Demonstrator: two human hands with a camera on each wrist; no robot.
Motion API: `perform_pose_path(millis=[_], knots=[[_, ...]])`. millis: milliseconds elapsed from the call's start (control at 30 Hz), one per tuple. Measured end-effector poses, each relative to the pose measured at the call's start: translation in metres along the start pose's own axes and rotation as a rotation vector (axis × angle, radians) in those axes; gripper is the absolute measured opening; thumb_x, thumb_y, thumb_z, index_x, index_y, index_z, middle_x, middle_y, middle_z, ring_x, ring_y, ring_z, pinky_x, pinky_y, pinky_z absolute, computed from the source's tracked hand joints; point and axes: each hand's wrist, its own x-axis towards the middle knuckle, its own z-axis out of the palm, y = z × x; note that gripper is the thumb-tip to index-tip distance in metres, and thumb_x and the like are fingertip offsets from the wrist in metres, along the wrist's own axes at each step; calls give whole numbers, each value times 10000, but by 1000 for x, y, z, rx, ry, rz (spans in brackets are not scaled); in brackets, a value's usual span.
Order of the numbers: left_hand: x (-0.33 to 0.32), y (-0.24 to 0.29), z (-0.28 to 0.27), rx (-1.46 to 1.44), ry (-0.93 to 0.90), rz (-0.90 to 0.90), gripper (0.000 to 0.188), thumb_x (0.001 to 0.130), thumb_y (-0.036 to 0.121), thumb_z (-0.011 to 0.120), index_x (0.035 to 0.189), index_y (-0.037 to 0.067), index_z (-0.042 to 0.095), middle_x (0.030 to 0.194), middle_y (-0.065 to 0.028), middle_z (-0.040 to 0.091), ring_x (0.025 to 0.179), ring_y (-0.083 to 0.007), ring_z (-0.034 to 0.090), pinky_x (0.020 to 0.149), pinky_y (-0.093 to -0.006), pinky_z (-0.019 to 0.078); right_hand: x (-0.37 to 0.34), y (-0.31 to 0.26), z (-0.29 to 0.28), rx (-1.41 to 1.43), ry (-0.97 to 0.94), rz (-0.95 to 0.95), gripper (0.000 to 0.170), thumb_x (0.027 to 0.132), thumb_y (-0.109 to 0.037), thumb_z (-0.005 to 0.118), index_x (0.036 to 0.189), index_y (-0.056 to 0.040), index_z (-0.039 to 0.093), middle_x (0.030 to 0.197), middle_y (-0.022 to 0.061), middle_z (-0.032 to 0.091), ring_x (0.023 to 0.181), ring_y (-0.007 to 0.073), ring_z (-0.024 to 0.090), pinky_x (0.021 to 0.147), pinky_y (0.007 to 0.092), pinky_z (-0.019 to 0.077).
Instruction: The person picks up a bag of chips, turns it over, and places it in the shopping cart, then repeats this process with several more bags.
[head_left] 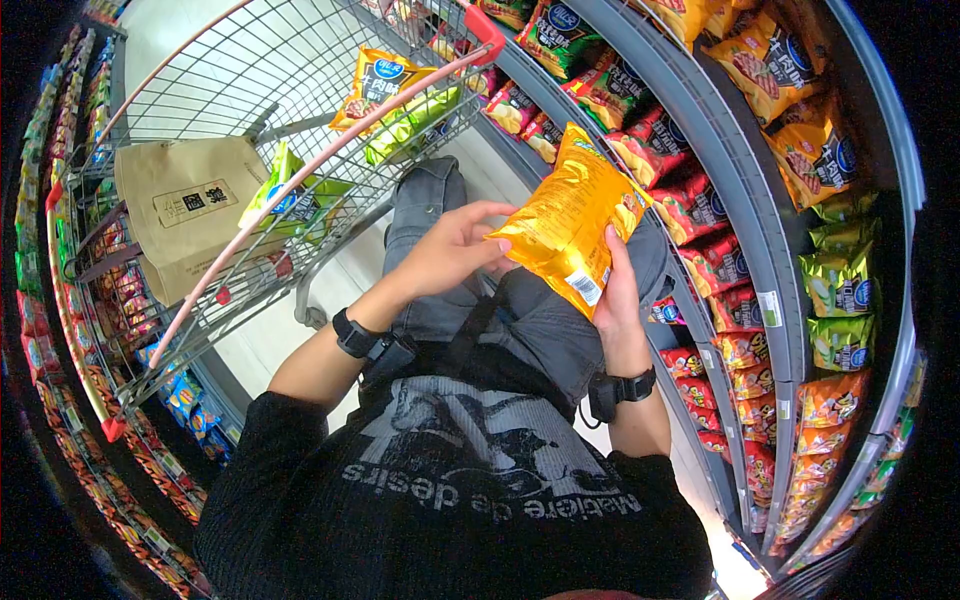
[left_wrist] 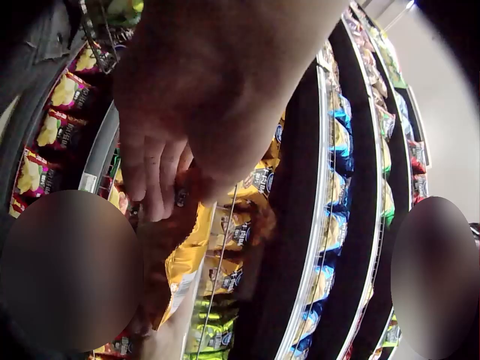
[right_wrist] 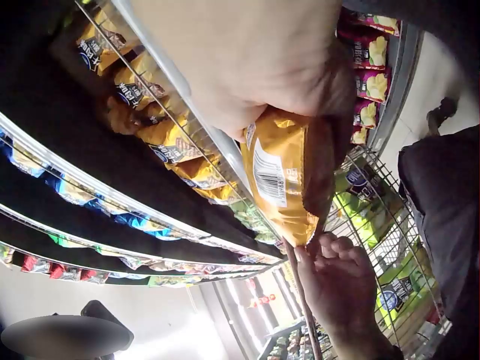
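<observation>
An orange-yellow bag of chips (head_left: 570, 225) is held tilted over the person's lap, its printed back with a barcode facing up. The right hand (head_left: 620, 285) grips its lower right side, thumb on top and fingers hidden underneath. At the bag's left corner, the left hand (head_left: 455, 245) pinches with its thumb while other fingers reach partly behind. In the right wrist view the barcode side of the chip bag (right_wrist: 277, 176) hangs below the right hand (right_wrist: 262, 67), and the left hand (right_wrist: 341, 289) meets its lower corner. The left wrist view shows the left hand (left_wrist: 202, 97) above the bag's edge (left_wrist: 187, 247).
A wire shopping cart (head_left: 215, 262) stands at the left, carrying a brown paper bag (head_left: 180, 235), green chip bags (head_left: 410, 125) and a yellow chip bag (head_left: 375, 85). Shelves (head_left: 745, 190) packed with snack bags rise close on the right. More snack shelves line the far left.
</observation>
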Motion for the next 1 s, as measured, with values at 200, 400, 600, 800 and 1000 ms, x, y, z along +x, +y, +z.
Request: perform_pose_path(millis=[200,400,600,800,1000], knots=[[-2,5,4,-5,-1,12,415,943,82,561,1333,30,430,1039,-87,680,890,-134,662,769,-245,521,-1,0,0,10,-2,20,488,980,-329,490,1358,-31,407,1306,134,549,1148,272,579,969,411,476],[-3,5,5,-15,-13,14,410,947,62,543,1337,29,421,1047,-95,676,873,-121,654,803,-250,523,-1,0,0,25,-13,27,487,981,-327,488,1360,-33,405,1314,130,546,1153,268,576,975,410,472],[-1,-4,-1,123,58,69,381,919,82,580,1287,52,484,1045,-56,631,890,-102,604,795,-248,501,0,6,-5,-111,87,-232,451,977,-270,510,1340,-20,417,1282,132,562,1131,254,587,964,393,478],[1,1,4,661,301,382,321,796,81,659,1105,36,585,1086,-114,572,1040,-247,568,905,-342,450,5,7,-8,-316,111,-533,437,952,-199,570,1314,-4,424,1262,114,560,1122,214,575,965,360,464],[2,9,9,806,283,574,327,791,51,664,1112,56,601,1149,-103,544,1109,-257,530,954,-348,420,11,7,3,-398,154,-619,487,867,-83,664,1282,10,426,1228,105,551,1121,187,541,976,335,429]])
